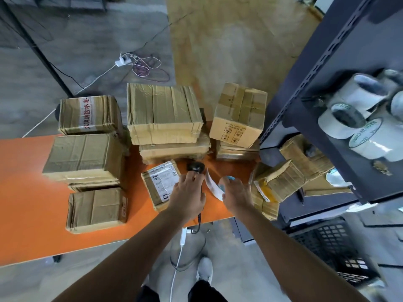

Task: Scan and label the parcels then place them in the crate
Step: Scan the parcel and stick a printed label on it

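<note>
Parcel (160, 184): taped brown cardboard. Left hand (188, 199) grips black scanner (195, 166); right hand (237, 192) pinches curled white label strip (212, 185).

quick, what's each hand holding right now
left hand: closed round the scanner
right hand: holding a white label

I am working in a narrow strip of table (26, 192), parcels (163, 112) crowding ahead and left, a shelf (316, 79) blocking right.
</note>
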Action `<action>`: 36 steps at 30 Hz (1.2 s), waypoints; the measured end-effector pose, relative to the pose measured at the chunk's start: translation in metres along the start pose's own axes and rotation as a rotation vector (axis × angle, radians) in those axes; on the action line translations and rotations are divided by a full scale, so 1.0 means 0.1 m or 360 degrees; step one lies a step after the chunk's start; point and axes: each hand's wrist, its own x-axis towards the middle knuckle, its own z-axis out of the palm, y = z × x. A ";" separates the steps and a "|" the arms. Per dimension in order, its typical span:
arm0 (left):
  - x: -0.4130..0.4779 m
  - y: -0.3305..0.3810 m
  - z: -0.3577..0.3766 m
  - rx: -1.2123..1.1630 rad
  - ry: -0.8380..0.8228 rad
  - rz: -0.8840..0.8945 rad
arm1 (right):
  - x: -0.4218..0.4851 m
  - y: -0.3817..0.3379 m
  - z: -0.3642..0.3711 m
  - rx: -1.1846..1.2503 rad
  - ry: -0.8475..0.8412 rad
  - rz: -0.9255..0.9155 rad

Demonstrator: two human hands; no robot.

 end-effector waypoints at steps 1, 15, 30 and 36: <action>0.00 0.01 -0.02 -0.0015 0.0007 0.0038 | 0.03 0.02 -0.07 0.0077 -0.0001 -0.0042; 0.37 -0.01 -0.84 -0.0483 -0.0600 0.0005 | 0.14 -0.20 -1.44 0.0920 -0.0606 -0.0554; 0.11 -0.34 -0.97 -0.1892 -0.0076 -0.1072 | -0.02 -0.68 -0.93 0.1468 -0.0201 0.0039; 0.08 -0.31 -1.01 -0.2287 0.0005 -0.1404 | -0.11 -0.76 -0.92 0.1622 -0.0171 -0.0100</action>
